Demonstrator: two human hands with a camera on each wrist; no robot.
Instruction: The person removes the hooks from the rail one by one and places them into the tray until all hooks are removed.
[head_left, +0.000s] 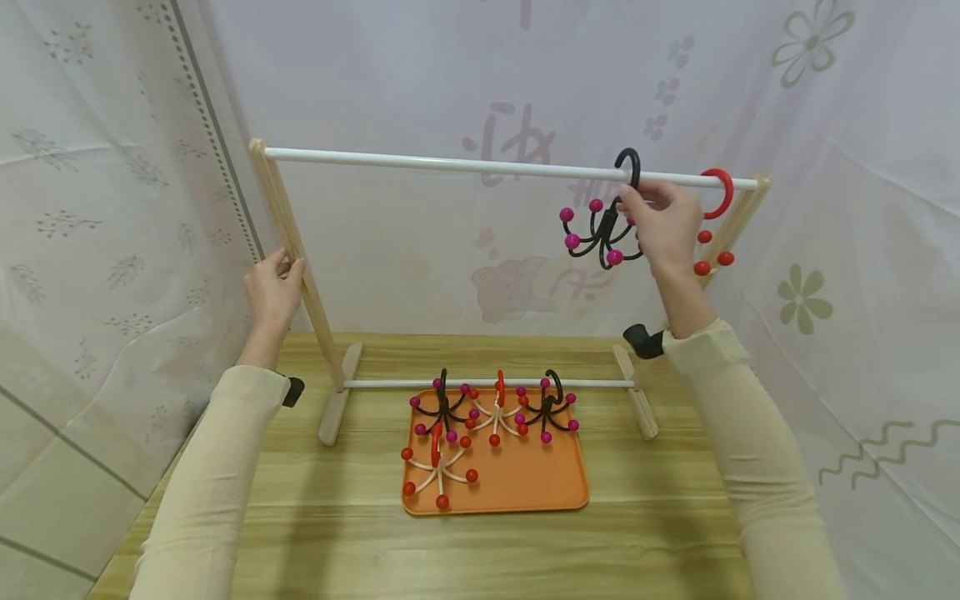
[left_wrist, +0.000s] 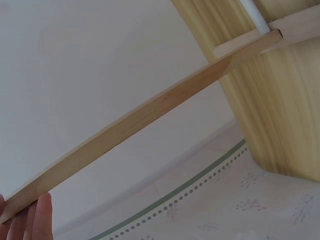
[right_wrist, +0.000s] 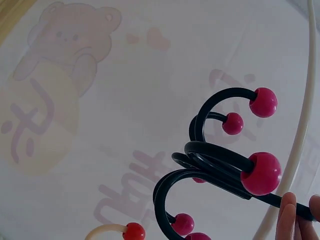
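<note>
My right hand pinches the neck of a black multi-arm hook hanger with magenta ball tips. The curved top of this hanger is at the white rail of a rack, overlapping it in the head view. In the right wrist view, fingertips close on the black stem beside the rail. On the other side, my left hand grips the rack's wooden upright. A red-hooked hanger with red balls hangs near the rail's right end, partly hidden by my right hand.
An orange tray lies on the wooden table below. It bears two black hangers with magenta balls and two white-armed hangers with red hooks. A lower white bar joins the rack's feet. Patterned curtains surround the table.
</note>
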